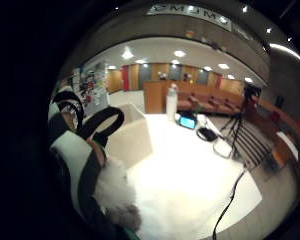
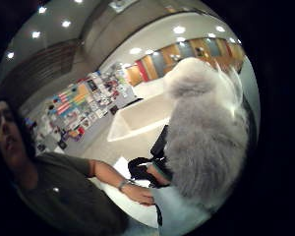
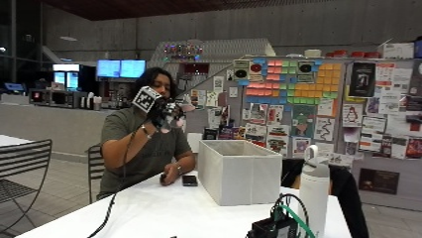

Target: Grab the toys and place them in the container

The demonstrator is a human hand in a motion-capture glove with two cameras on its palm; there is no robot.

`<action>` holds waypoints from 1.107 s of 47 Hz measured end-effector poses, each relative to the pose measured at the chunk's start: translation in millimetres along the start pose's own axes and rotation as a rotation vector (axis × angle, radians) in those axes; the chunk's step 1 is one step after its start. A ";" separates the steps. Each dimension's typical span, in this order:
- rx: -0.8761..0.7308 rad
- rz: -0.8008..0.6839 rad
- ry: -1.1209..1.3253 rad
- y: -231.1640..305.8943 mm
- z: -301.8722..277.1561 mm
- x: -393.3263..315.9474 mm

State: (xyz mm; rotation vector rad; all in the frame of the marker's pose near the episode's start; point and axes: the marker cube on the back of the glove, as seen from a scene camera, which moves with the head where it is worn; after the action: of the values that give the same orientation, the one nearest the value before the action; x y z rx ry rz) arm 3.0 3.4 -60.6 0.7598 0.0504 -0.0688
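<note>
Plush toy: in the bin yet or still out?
Out. The gloved right hand holds the grey plush toy raised in the air beside the white container, which stands open-topped on the table.

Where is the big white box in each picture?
Outside view: the white fabric box stands open on the white table, beside the person's bare hand.
Thumb side palm view: the box sits behind the fluffy grey plush toy, below the poster wall.
Little finger side palm view: the box is on the table, next to the glove's straps.
Shared landmark: the white bottle is in the outside and little finger views.
</note>
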 end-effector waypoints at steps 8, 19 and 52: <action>0.016 0.136 0.009 -97.7 25.5 -2.4; -0.091 0.080 0.115 -170.6 111.8 64.5; -0.532 0.487 0.033 -179.0 199.4 116.1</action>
State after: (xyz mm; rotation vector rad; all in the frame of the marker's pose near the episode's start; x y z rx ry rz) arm 108.4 -268.6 -47.3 0.2254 -0.0845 0.4082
